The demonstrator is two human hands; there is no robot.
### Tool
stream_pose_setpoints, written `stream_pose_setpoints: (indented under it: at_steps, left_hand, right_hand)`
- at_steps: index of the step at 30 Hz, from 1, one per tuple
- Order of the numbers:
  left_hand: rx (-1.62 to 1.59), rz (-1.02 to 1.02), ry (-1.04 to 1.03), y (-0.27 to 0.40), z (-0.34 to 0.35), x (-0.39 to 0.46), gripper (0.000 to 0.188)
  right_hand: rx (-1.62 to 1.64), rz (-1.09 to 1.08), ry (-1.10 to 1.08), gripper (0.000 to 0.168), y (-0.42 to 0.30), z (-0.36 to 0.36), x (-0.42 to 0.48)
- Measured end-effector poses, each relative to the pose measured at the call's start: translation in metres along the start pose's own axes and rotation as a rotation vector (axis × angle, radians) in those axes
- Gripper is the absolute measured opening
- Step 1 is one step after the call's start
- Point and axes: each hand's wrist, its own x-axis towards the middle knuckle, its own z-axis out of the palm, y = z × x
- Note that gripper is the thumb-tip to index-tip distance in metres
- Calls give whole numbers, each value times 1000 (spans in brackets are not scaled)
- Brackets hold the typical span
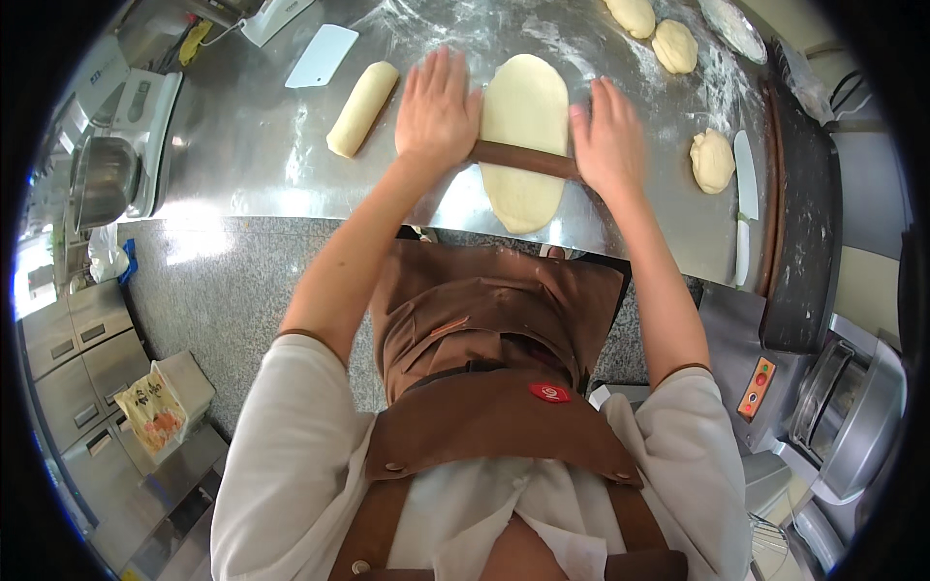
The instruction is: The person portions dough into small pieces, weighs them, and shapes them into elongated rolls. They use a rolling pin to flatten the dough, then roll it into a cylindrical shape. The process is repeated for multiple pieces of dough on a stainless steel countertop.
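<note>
A brown wooden rolling pin [524,159] lies across a long oval sheet of flattened dough [524,102], whose near end reaches the steel table's front edge. My left hand [438,109] rests palm down over the pin's left end, its fingers stretched forward and the thumb by the dough. Over the right end is my right hand [609,138], slightly blurred, also with straight fingers. Neither hand wraps around the pin, and the palms hide its ends. To the left of my left hand lies a rolled dough log [362,109].
The floury steel table [254,145] also holds a white dough scraper [322,56], several dough balls [712,161] and a white-handled knife [744,207] at right. A black tray [803,218] borders the right side. A metal bowl [105,181] stands far left.
</note>
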Motion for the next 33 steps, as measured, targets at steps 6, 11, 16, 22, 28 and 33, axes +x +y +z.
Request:
stream_pose_setpoints:
  at_steps: [6, 11, 16, 22, 28, 33]
  left_hand:
    - [-81, -55, -258, 24, -50, -84, 62]
    - [-170, -38, -334, 34, -94, -155, 71]
    - [-328, 190, -252, 2, -114, -114, 50]
    - [-160, -75, -283, 22, -28, -39, 60]
    - [-96, -78, -239, 5, 41, 40, 57]
    - [8, -42, -81, -7, 83, 110, 53]
  right_hand:
    - [-8, 36, -66, 68, -35, -23, -85]
    - [78, -29, -116, 65, -48, -46, -145]
    - [216, -132, -91, 62, -14, -54, -134]
    - [0, 23, 110, 57, -19, -19, -36]
    - [-68, 50, 33, 64, 18, 41, 60]
    - [-255, -101, 303, 59, 44, 77, 148]
